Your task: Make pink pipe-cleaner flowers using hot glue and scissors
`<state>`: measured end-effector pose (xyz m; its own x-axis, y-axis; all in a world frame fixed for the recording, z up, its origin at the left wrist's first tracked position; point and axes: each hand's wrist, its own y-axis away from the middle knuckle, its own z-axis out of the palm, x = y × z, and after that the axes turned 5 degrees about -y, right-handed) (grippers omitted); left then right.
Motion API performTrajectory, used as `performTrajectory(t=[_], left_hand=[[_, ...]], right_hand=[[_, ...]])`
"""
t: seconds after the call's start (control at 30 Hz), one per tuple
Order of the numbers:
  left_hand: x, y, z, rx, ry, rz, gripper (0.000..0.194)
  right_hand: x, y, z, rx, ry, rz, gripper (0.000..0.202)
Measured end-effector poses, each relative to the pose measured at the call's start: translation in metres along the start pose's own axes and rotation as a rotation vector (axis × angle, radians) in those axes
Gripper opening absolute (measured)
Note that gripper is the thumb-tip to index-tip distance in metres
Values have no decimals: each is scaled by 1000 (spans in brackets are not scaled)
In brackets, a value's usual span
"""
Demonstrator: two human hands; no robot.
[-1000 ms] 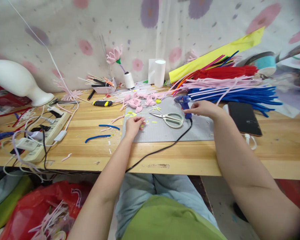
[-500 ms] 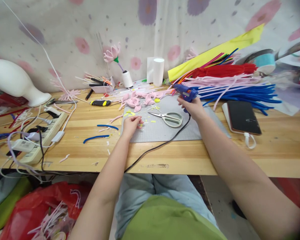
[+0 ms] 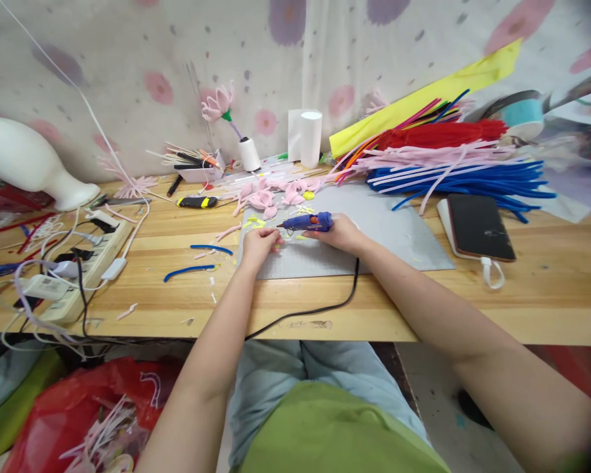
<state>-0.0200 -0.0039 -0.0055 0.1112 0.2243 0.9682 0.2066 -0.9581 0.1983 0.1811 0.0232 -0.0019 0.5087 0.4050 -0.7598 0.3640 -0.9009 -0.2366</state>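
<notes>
My right hand (image 3: 339, 232) is wrapped round a blue glue gun (image 3: 308, 223) over the grey mat (image 3: 398, 230). The gun's nozzle points left and reaches the fingertips of my left hand (image 3: 262, 247). Those fingers are pinched together at the mat's left edge; what they hold is too small to make out. Pink fuzzy petal pieces (image 3: 262, 199) lie just behind, with small yellow bits (image 3: 254, 223) near my left fingertips. The gun's black cable (image 3: 320, 309) runs down to the table's front edge. The scissors are hidden behind the gun and my right hand.
Blue pipe cleaner bundles (image 3: 473, 187) and a black device (image 3: 479, 226) lie at the right. A power strip (image 3: 91, 263) with tangled cables is at the left. A yellow-black cutter (image 3: 197, 202), a white spool (image 3: 249, 155) holding a pink flower, and a white cylinder (image 3: 310, 139) stand or lie behind.
My right hand has brought the glue gun down and left from beside the blue bundle to my left fingertips. The cable has shifted with it. My left hand has hardly moved.
</notes>
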Motion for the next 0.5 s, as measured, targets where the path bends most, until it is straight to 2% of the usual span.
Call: performTrajectory(t=[0.5], left_hand=[[0,-1,1,5,-15,7,11]], right_hand=[[-4,1,4,-7,64,-21,36]])
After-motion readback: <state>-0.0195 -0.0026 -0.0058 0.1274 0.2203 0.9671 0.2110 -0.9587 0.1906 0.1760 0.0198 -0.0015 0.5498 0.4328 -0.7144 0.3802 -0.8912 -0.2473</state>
